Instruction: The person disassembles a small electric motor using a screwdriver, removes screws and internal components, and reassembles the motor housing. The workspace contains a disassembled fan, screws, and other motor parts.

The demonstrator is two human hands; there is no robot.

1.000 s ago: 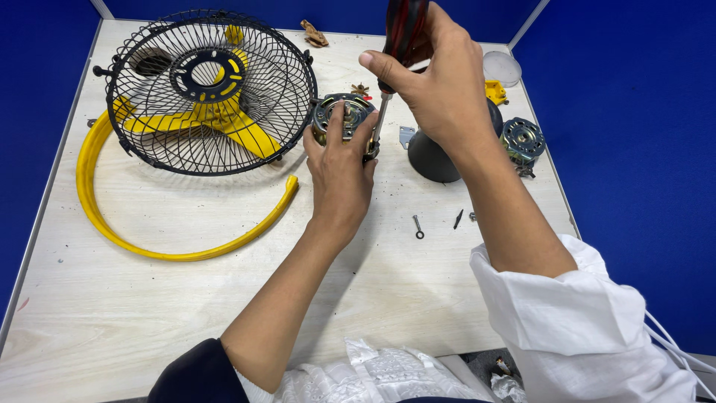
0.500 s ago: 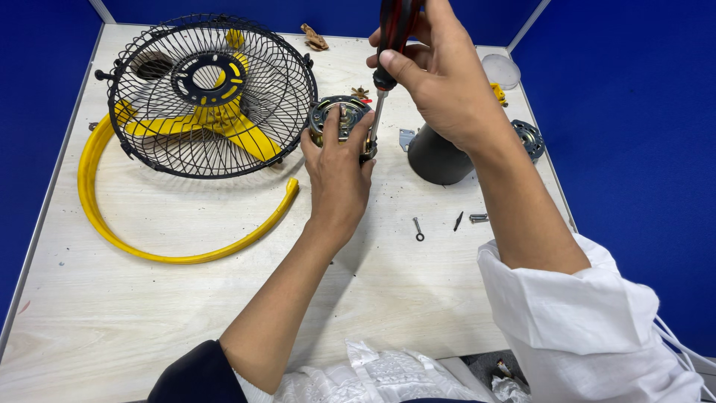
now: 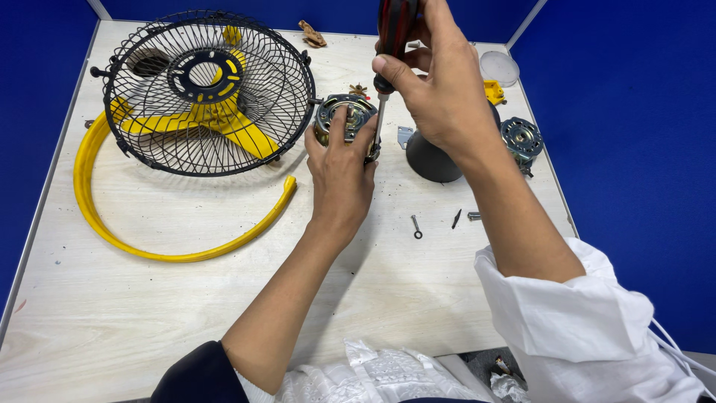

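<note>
Pale wood forms the bench, and the biggest thing on it is the black wire fan guard, lying flat at the far left with a yellow blade piece showing through its mesh. A yellow curved hoop sweeps round its near side. Right of centre stands a dark cone-shaped cover, and beyond it a second round metal motor part sits near the bench edge.

Between guard and cone is the fan motor, a round metal body resting on the bench with its flat face turned up toward the camera, so its axis runs roughly vertical. The left hand has its grip wrapped round the motor's near side, fingers curled over the rim, steadying it. The right hand has its grip clenched on the red-and-black handle of a screwdriver; the tool's long axis stands nearly upright, handle high, the shaft pointing down to the motor's right rim, where the tip is hidden behind the left fingers.

Judging by this, the step in hand is driving a screw at the motor's edge. The next move seems to call for downward pressure along the shaft, with the left hand stopping the body from turning.

Smallest are three loose screws lying on the bench near the right forearm.
</note>
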